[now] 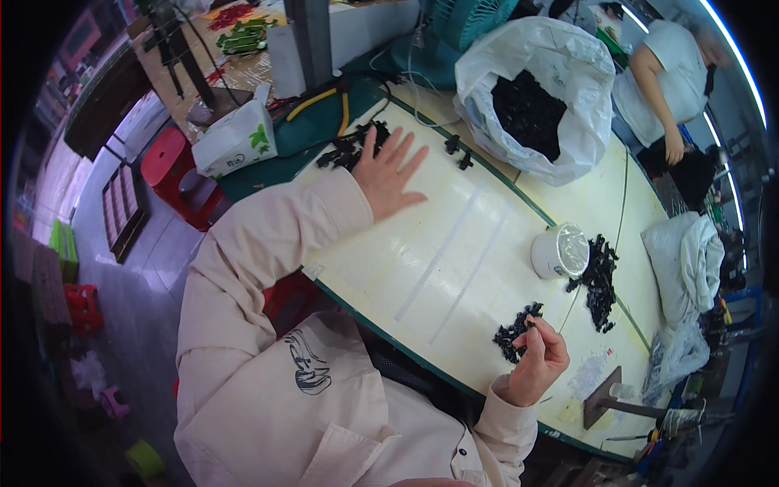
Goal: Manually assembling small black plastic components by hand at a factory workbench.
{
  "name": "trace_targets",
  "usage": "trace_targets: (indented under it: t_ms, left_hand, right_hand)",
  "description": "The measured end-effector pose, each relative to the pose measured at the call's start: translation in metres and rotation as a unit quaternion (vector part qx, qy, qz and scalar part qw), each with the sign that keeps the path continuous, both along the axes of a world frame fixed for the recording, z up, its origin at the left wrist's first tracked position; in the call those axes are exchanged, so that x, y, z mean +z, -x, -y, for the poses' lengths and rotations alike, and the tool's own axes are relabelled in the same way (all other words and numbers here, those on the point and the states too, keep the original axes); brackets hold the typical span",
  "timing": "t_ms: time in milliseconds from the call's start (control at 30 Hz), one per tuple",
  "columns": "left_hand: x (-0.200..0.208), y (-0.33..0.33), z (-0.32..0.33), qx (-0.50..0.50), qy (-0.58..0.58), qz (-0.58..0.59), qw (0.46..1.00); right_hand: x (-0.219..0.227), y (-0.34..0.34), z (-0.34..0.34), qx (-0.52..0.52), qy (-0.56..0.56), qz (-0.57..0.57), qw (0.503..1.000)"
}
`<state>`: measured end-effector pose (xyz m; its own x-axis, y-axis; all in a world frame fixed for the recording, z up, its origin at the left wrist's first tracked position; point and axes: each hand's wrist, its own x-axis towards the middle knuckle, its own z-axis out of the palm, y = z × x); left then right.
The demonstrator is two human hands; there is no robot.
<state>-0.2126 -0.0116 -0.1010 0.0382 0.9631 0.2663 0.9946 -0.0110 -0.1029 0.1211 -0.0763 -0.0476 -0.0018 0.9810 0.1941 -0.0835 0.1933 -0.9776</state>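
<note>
A workshop or small factory floor is suggested by the pale-topped worktable (389,223), on which small black parts (600,286) are heaped, by the white sack (578,158) filled with black pieces (527,114), the yellow-handled tool (346,115), the strip lights (736,49) and the co-worker (669,69) seen beyond.

Clock positions are read from the bare middle of the table (389,235). Its surface is pale, with green edging and two pale strips (439,253) across the middle. Items on the surface: one black heap (340,156) between 10 and 11 o'clock; loose black pieces (465,161) at 12; an open white bag (586,97) at 1; a white tub (545,253) at 3; a second heap (600,286) just beyond the tub; a third heap (507,335) between 4 and 5; a dark stand (602,399) farther out toward 4.
</note>
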Motion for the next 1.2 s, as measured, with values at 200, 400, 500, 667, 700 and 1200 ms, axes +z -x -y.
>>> trace_targets:
  t_ms: [200, 400, 500, 667, 700, 1200]
  left_hand:
    - [-0.006, -0.079, -0.04, -0.096, -0.062, 0.118, 0.986]
    - [-0.015, -0.037, -0.089, 0.032, -0.091, -0.072, 0.993]
    - [-0.015, -0.008, -0.077, 0.08, -0.095, -0.125, 0.984]
    - [0.051, -0.093, -0.028, -0.095, -0.078, 0.075, 0.99]
    - [0.067, -0.123, -0.014, -0.188, -0.024, 0.165, 0.968]
    - [0.045, -0.175, -0.131, -0.298, 0.155, 0.608, 0.719]
  right_hand:
    - [0.0, -0.002, -0.004, -0.003, 0.008, -0.024, 1.0]
    - [0.006, -0.025, -0.001, -0.007, 0.014, -0.058, 0.998]
    - [0.008, -0.046, -0.002, -0.059, 0.003, -0.06, 0.996]
    - [0.009, -0.089, -0.038, -0.162, -0.001, -0.074, 0.984]
    - [0.005, -0.098, -0.049, -0.178, -0.01, -0.11, 0.978]
    - [0.009, -0.124, -0.136, -0.3, -0.017, -0.099, 0.949]
